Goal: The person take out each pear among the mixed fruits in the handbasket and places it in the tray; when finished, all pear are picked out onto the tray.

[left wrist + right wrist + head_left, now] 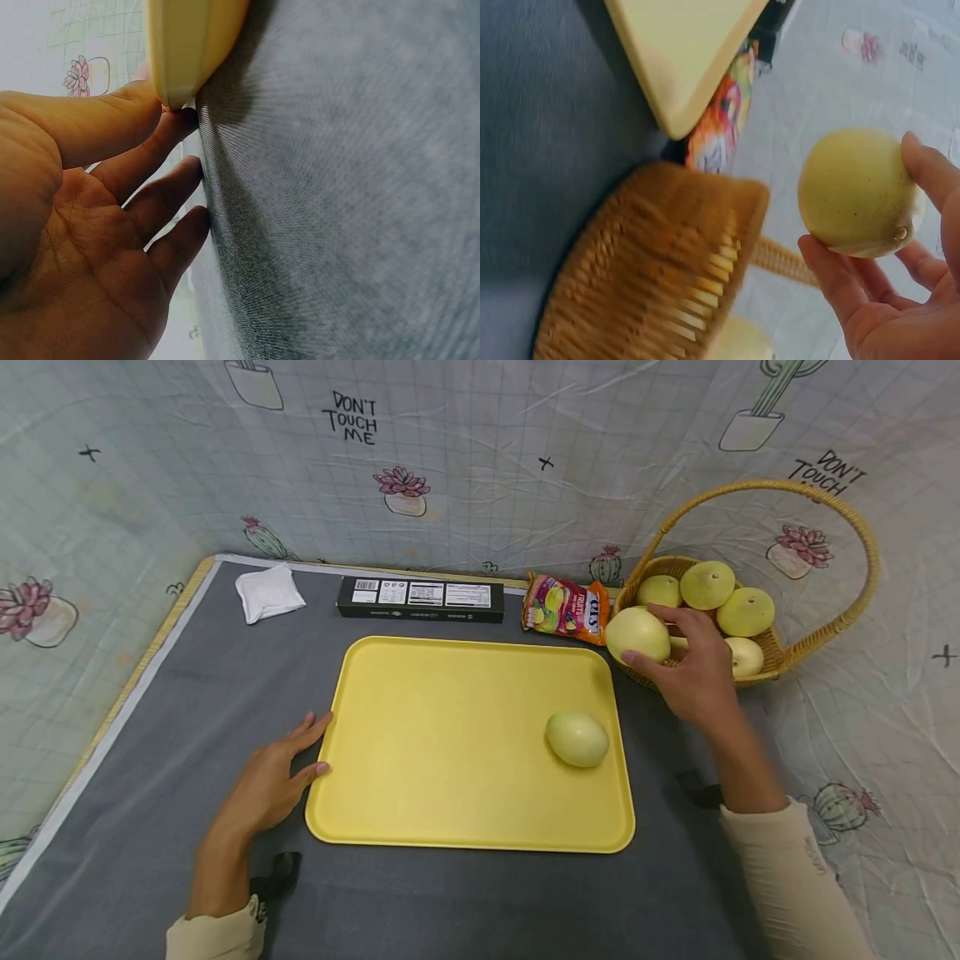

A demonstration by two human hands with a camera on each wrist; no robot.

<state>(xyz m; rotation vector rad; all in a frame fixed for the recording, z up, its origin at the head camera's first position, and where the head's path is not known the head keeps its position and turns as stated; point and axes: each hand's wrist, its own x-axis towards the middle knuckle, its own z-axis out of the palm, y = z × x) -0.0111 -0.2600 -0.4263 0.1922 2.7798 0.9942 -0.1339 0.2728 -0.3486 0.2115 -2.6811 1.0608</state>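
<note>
My right hand [693, 668] grips a round pale yellow-green fruit [637, 635] over the left rim of a wicker basket [798, 653]. In the right wrist view, fingers and thumb surround this fruit [859, 191], its small stem scar showing. Several similar fruits [707, 585] lie in the basket, partly hidden by the hand. On the right side of a yellow tray [442, 752] rests another such fruit [577, 739]. At the tray's left edge, my left hand [268, 781] has its fingers extended; thumb and index touch the rim [176, 56] in the left wrist view.
Behind the tray lie a white folded packet [268, 593], a black box [420, 599] and a colourful snack bag [564, 607]. The basket's tall handle [870, 547] arches above it. Printed cloth walls [480, 468] enclose the grey-covered table [450, 893].
</note>
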